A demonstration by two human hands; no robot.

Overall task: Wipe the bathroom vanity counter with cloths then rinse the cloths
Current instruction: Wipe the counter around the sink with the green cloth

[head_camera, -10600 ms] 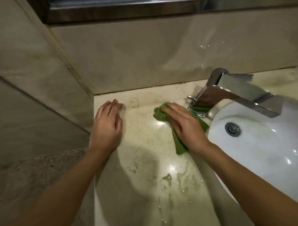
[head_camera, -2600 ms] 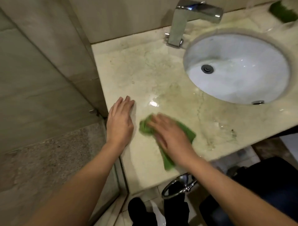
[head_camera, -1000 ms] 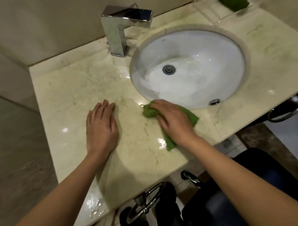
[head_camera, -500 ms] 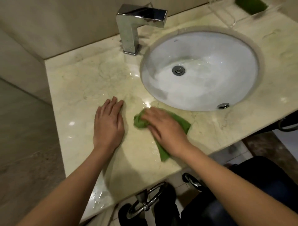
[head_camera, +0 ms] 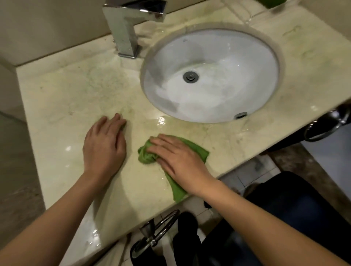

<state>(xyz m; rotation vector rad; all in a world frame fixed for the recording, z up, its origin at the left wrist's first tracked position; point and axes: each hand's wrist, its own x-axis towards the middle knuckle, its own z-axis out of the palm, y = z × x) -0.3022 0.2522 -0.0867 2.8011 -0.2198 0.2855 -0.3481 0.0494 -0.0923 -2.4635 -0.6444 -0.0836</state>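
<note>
Moved: green cloth and right hand have slid from the basin rim toward the surface's front edge.
Cloth: bunched, tail overhanging that edge.
Right hand: flat, fingers straight, pressing it.
Left hand: flat, palm down, just beside.

Two hands: left hand, right hand. Two cloths: near cloth at 6 o'clock, far cloth at 1. One sink, one drain — one faucet at 11.

Dim warm light, glare spots on the wet counter, wide-angle bending.
</note>
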